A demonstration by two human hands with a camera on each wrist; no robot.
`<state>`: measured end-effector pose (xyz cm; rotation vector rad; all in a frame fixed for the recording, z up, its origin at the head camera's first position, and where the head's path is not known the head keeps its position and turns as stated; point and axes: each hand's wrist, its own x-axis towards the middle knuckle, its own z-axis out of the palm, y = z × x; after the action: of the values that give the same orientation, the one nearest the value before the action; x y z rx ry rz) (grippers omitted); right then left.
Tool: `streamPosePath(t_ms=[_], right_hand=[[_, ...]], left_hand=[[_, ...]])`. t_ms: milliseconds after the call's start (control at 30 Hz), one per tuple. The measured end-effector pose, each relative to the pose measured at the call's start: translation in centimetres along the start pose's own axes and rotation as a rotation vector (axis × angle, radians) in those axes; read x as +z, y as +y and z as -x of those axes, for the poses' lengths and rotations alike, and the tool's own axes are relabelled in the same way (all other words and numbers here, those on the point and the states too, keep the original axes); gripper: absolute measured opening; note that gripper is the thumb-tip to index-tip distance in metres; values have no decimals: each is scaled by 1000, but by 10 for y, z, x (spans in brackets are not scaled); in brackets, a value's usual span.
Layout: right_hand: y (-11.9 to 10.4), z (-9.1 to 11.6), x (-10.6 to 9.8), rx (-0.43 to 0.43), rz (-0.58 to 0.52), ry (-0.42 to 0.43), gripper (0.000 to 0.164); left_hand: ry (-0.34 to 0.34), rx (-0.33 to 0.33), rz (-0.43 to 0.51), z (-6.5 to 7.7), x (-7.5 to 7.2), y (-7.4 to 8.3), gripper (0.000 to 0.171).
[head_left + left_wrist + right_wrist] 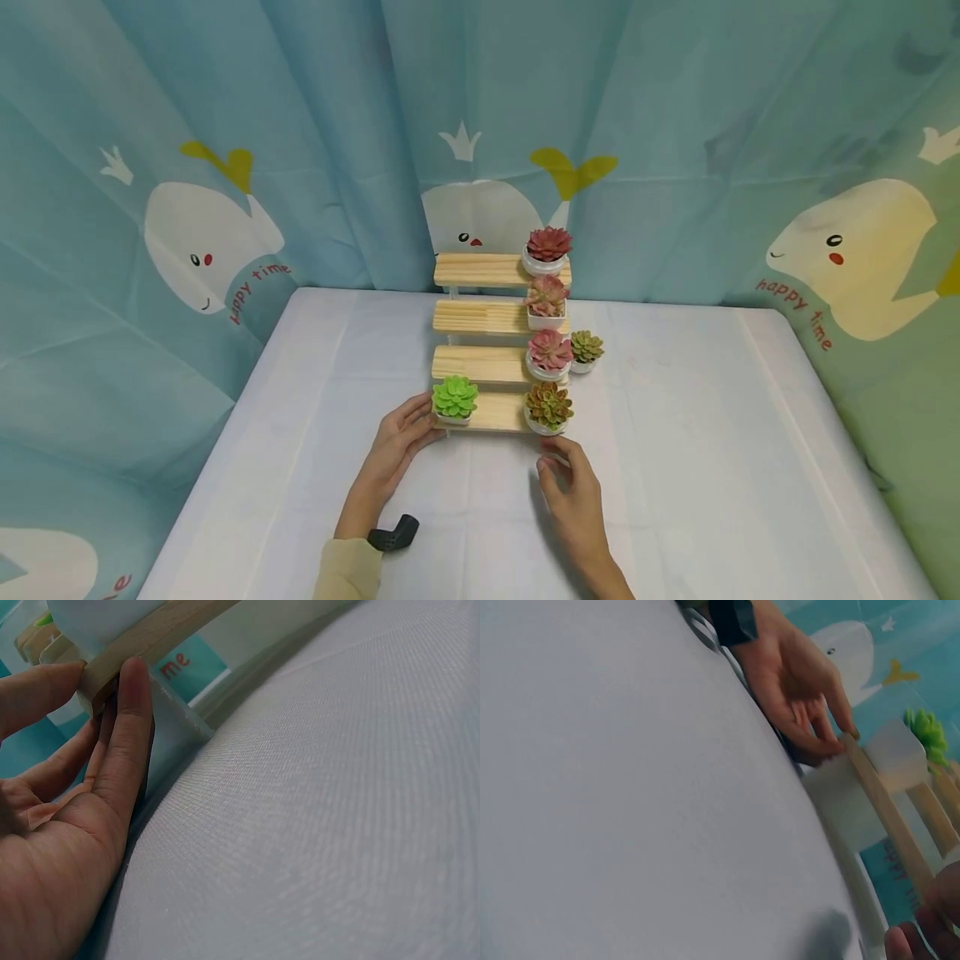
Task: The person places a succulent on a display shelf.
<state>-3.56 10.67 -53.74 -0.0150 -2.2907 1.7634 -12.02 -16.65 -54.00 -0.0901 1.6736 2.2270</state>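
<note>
A four-tier wooden plant stand point(480, 364) stands on the table. My left hand point(401, 439) grips the left end of its lowest plank point(161, 634), thumb at the top edge and fingers underneath. My right hand point(577, 492) has its curled fingers at the right end of that plank, and in the right wrist view the fingers point(945, 894) appear to pinch it. A bright green succulent point(455, 396) in a white pot sits beside my left hand. Just above my right fingers is a brownish-green succulent point(549, 405) in a round white pot.
Up the stand's right side are a pink succulent point(550, 350), a pale pink succulent point(546, 297) and a dark red succulent point(549, 244). A small green succulent point(587, 347) stands right of the stand. A whale-print curtain point(337, 125) hangs behind the white table point(712, 433).
</note>
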Motion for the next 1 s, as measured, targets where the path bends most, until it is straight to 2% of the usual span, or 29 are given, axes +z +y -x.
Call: streamPosePath(t_ms=[167,333,533,800,1000], right_hand=[[2,-7,-9,67,14,48,31],[6,-18,-18,43,29,101,27],[11,-41,-30,32,19,148,24],[16,-71,-43,67,21,128,43],[22,-88,-44,106,31,138,60]], left_hand=[[-8,-6,-5,-2,0,0,60],[-13,-1,-9,-2,1,2,62],[-11,-3,0,-1,0,3,62],[-15,2,5,-2,-1,0,63],[14,2,-10,1,1,-2,65]])
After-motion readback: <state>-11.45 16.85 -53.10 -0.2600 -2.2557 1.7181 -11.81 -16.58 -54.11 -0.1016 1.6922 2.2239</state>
